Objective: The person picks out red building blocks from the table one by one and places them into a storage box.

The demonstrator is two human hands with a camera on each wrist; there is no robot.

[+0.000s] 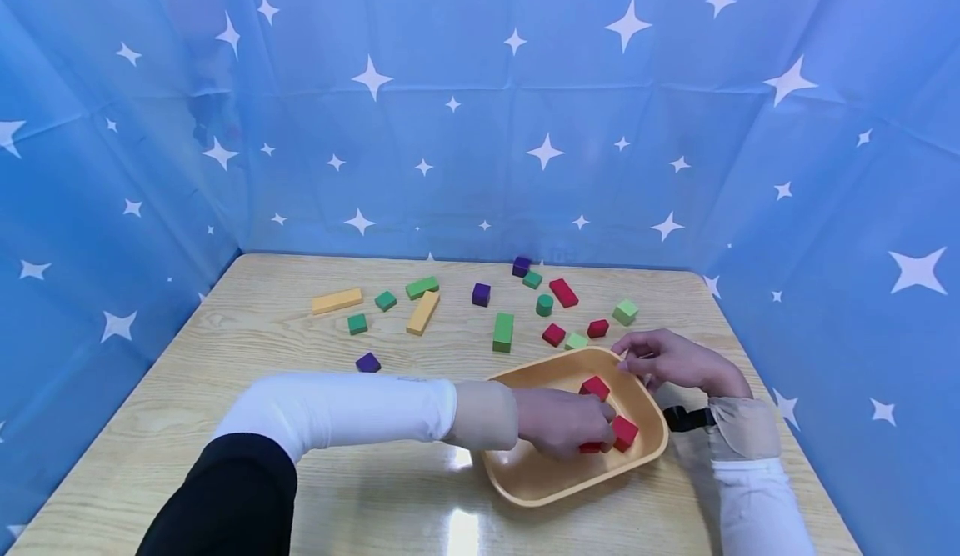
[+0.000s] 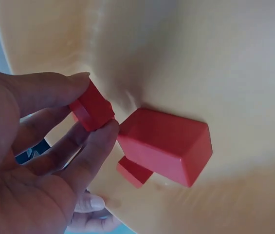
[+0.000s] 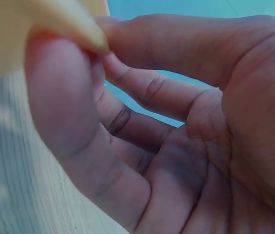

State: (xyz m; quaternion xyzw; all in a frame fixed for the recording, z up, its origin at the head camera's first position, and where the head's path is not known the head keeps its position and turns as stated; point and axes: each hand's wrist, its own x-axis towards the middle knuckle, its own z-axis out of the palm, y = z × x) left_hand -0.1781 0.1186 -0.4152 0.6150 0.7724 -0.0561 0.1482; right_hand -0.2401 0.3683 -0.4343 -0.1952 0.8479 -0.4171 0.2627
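Note:
An orange-yellow plastic tray (image 1: 536,477) sits on the table, tilted askew, with red blocks inside. My left hand (image 1: 562,423) reaches into it. In the left wrist view, thumb and fingers pinch a small red block (image 2: 92,108). Close by, a larger red block (image 2: 161,141) lies on the tray floor, and a smaller red piece (image 2: 134,171) shows partly behind it. At the tray's far right corner, my right hand (image 1: 678,360) grips the rim (image 3: 81,24) between thumb and index finger. Its other fingers curl loosely below the thumb in the right wrist view.
Beyond the tray lie scattered blocks: a green bar (image 1: 503,333), a red bar (image 1: 564,293), a green cylinder (image 1: 544,305), a purple cube (image 1: 482,294) and yellow bars (image 1: 423,313). A purple block (image 1: 368,363) is nearer the left arm. Blue starry cloth (image 1: 465,181) surrounds the table.

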